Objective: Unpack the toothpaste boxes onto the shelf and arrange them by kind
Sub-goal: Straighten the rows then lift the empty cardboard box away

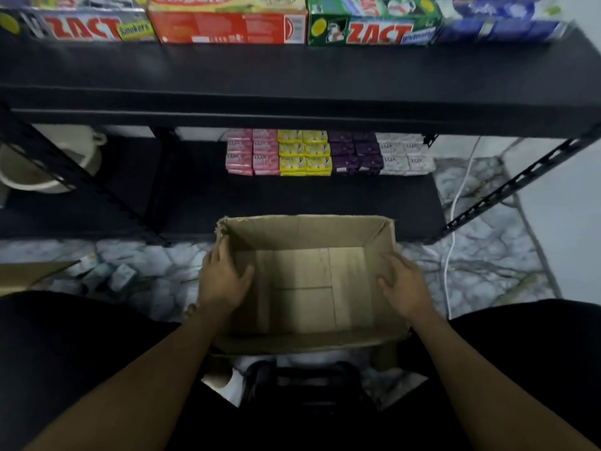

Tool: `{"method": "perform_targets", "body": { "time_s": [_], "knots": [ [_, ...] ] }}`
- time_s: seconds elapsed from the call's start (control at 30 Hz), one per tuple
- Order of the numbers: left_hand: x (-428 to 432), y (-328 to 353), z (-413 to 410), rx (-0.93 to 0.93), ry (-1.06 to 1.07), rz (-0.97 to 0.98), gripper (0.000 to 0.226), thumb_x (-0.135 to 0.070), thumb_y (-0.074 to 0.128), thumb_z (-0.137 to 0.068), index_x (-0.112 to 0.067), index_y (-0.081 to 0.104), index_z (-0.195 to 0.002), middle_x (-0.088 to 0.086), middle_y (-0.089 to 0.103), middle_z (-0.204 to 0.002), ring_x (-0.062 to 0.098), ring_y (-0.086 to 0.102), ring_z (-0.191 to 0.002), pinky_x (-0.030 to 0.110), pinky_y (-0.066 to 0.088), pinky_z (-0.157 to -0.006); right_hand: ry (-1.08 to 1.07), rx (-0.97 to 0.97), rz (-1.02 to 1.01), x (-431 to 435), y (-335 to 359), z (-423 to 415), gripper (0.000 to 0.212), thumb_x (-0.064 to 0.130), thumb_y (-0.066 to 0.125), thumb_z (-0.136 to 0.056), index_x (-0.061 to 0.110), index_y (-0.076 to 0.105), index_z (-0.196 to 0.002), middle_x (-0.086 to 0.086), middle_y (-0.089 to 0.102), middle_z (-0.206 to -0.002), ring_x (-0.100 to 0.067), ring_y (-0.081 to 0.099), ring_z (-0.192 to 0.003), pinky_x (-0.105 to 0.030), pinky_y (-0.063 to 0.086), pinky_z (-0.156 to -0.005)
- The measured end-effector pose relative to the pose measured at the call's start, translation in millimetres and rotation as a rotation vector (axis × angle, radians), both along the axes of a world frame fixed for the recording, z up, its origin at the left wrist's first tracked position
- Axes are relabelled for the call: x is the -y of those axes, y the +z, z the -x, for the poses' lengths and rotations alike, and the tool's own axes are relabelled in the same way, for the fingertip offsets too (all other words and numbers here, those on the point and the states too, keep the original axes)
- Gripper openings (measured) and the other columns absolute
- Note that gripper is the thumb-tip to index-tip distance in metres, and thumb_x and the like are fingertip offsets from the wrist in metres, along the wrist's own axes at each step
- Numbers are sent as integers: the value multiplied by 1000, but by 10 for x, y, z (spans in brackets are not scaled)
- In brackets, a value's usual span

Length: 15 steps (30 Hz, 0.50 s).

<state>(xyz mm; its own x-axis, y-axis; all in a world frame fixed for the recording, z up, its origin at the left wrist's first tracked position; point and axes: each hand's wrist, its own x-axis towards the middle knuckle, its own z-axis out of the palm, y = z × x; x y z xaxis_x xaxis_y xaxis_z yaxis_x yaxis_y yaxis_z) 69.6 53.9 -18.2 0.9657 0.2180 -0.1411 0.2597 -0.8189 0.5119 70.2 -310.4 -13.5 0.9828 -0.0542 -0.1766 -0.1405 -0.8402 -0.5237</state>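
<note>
Two walls of brown rectangular cardboard box (305, 236), left hand (224, 281) clasping one, right hand (403, 284) clasping other

Legs: I wear plain black trousers (65, 353), dark over both thighs.
Forearms (153, 369): mine are bare all the way up.
Left hand (224, 283): bare.
Right hand (405, 286): bare as well.
</note>
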Motion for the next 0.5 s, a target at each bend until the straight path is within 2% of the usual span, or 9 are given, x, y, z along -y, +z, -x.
{"method": "perform_targets", "body": {
  "time_s": [0.13, 0.27, 0.33, 0.4, 0.5],
  "knots": [
    [43, -193, 141, -57, 53, 85, 97, -29, 77, -82, -10, 18, -157, 16, 33, -158, 40, 43, -134, 51, 41, -108, -127, -72, -22, 43, -159, 76, 59, 15, 67, -89, 8, 48, -144, -20, 53, -140, -40, 55, -120, -42, 46, -98],
    [30, -373, 259, -174, 217, 189, 82, -23, 73, -86, -8, 28, -152, 21, 51, -141, 42, 54, -122, 47, 46, -99, -176, -111, 8, 73, -308, 115, 64, 16, 56, -93, 16, 35, -154, -18, 47, -147, -46, 55, -119, -50, 49, -95],
    [7, -391, 274, -198, 220, 162, 71, -17, 64, -91, -12, 29, -153, 23, 59, -130, 45, 58, -114, 46, 46, -92, -251, -225, 53, 113, -401, 113, 58, 15, 56, -96, 10, 38, -151, -22, 53, -140, -47, 55, -117, -50, 47, -97],
    [-49, -410, 275, -211, 213, 117, 69, -13, 58, -93, -18, 28, -155, 23, 64, -121, 45, 60, -109, 44, 47, -87, -264, -312, 65, 150, -473, 137, 53, 19, 57, -96, 5, 45, -146, -26, 59, -130, -46, 56, -116, -47, 46, -98],
    [-149, -466, 255, -214, 252, 109, 63, -18, 53, -96, -28, 33, -155, 19, 68, -117, 40, 64, -103, 41, 49, -82, -264, -304, 35, 179, -508, 151, 52, 17, 55, -96, 22, 48, -147, -19, 62, -130, -40, 58, -114, -39, 45, -94]
  ]
}}
